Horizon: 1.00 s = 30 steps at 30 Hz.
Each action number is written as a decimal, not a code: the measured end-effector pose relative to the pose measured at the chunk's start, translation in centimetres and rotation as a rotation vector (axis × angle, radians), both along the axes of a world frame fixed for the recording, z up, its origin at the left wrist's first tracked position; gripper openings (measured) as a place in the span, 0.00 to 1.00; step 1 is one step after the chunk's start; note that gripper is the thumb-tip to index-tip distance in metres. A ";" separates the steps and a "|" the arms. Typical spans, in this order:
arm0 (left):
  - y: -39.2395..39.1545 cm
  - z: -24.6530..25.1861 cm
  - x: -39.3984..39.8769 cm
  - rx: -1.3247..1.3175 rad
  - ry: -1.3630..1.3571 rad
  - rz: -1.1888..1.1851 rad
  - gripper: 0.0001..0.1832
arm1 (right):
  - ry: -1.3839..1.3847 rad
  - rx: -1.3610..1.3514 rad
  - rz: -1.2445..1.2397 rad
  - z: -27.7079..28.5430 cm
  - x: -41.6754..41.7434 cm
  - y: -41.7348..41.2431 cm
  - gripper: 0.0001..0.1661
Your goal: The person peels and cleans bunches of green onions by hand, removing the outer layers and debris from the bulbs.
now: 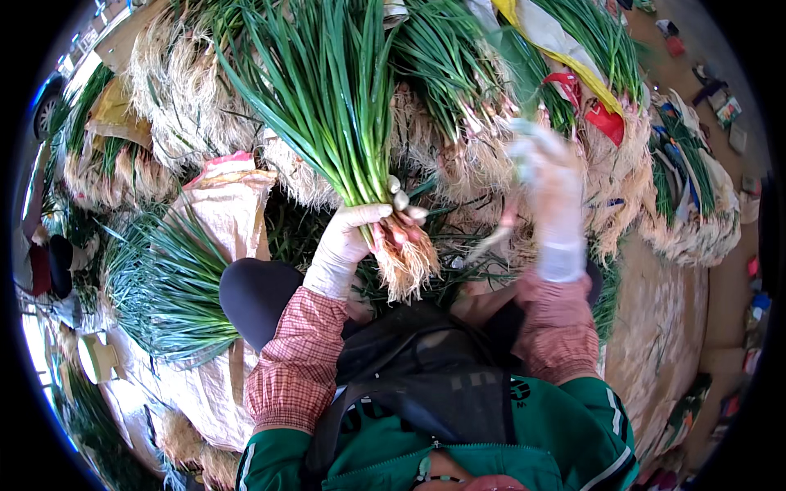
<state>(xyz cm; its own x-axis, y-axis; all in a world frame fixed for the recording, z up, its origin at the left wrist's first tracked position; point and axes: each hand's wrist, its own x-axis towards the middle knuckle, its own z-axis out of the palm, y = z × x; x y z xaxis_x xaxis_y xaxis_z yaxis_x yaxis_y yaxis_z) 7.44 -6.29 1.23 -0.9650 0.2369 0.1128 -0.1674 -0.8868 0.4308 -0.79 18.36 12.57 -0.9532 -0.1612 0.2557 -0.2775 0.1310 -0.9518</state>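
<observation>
My left hand (353,236), in a pale glove, is closed round a bunch of green onions (344,110). The long green leaves point away from me, and the reddish bulbs and pale roots hang toward my lap. White fingertips show beside the bulbs. To the right, my right hand (546,153), gloved too, is blurred by motion over a pile of rooted green onions (473,123). A pale stalk with a pinkish part (497,233) is blurred below that hand; whether the hand touches it cannot be told.
Large bundles of green onions with thick roots (190,86) lie ahead. Another leafy heap (184,294) rests on a woven sack (215,208) at the left. Loose leaves lie between my knees. A yellow and white sack (559,37) covers bundles at the upper right.
</observation>
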 end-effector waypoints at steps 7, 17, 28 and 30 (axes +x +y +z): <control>-0.4 2.8 0.6 -0.089 0.237 0.048 0.28 | 0.157 0.809 -0.693 -1.7 7.5 32.5 0.18; 0.6 -1.2 -0.8 0.012 -0.019 0.159 0.29 | -0.026 0.478 -0.202 -0.8 0.7 13.1 0.22; 1.8 1.1 -0.8 0.072 0.095 0.179 0.23 | 0.439 0.758 -0.025 -2.8 0.6 -3.3 0.13; 1.2 0.6 -0.7 -0.016 0.005 0.108 0.23 | 0.285 0.693 0.239 -4.5 2.6 -2.8 0.15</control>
<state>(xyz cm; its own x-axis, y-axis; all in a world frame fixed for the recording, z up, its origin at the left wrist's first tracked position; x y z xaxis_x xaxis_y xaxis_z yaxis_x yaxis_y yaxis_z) 6.76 -5.10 1.79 -0.9844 0.1333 0.1146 -0.0689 -0.8924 0.4460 1.79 15.60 8.12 -0.7853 -0.5658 0.2513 -0.5941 0.5746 -0.5629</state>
